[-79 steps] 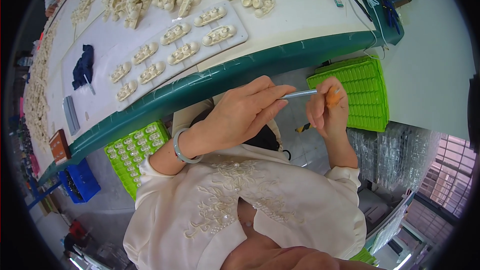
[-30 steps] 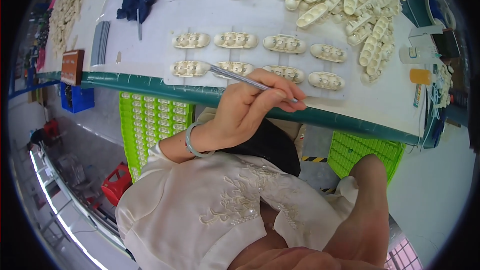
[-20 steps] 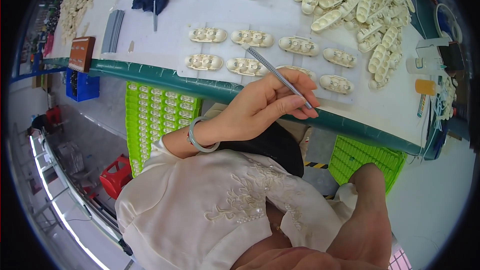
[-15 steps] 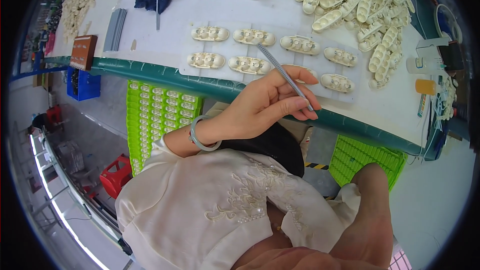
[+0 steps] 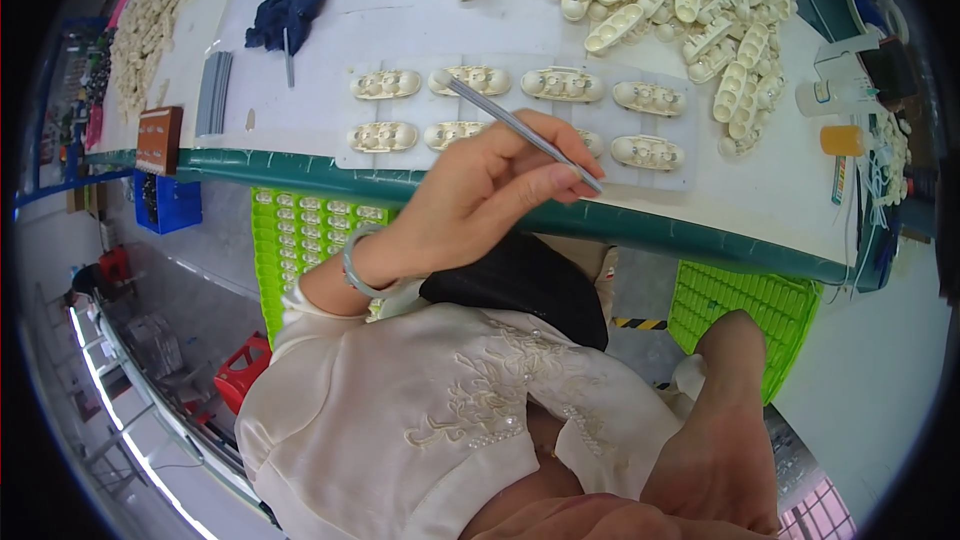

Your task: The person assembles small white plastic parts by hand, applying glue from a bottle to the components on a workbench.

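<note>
In my left hand (image 5: 500,175), a slim grey rod (image 5: 515,126) is pinched between thumb and fingers, slanting up to the left. Its far end overlaps a cream oval plastic part (image 5: 484,80) in the back row; whether they touch I cannot tell. Several such parts, each with rounded bumps and small metallic bits, lie in two rows on a pale translucent board (image 5: 335,162). My hand and the rod partly cover the front row. A pale bangle (image 5: 361,260) circles my left wrist. My right arm (image 5: 728,410) is bent at the lower right, and its hand is out of view.
A heap of cream parts (image 5: 650,0) covers the table's back right. At left lie dark blue putty-like material (image 5: 290,8) with a stick in it, grey strips (image 5: 214,93) and a brown block (image 5: 158,140). Green trays (image 5: 745,315) sit below the table's green edge (image 5: 720,241).
The view has shifted, so the table things appear further left. My left hand still holds the grey rod; its far end has moved left over the same back-row part.
</note>
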Demonstrator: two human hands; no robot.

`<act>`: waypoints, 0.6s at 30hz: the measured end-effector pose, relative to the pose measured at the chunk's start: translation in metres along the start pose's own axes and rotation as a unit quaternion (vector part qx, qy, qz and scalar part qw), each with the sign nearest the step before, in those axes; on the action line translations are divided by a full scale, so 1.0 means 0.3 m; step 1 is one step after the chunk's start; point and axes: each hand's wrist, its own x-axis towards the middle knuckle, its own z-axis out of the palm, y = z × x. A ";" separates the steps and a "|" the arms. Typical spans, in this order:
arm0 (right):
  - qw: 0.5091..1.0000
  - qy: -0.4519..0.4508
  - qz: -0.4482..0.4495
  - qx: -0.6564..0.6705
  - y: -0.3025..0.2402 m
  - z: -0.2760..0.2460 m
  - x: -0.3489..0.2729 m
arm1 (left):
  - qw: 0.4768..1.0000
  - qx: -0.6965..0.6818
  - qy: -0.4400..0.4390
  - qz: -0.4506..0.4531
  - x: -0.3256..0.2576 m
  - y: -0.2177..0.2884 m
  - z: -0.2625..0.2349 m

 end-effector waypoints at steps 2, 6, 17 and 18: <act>0.999 0.022 0.002 -0.030 0.005 0.005 -0.009 | 1.000 0.009 0.008 0.004 0.019 0.031 -0.013; 0.999 0.009 0.008 -0.045 0.013 -0.009 -0.007 | 0.986 0.163 -0.028 0.018 0.103 0.074 -0.048; 0.992 -0.118 0.043 0.002 0.024 -0.030 -0.023 | 0.936 0.317 -0.098 0.119 0.360 0.036 -0.023; 0.991 -0.128 0.041 -0.003 0.024 -0.033 -0.024 | 0.935 0.319 -0.098 0.117 0.368 0.033 -0.023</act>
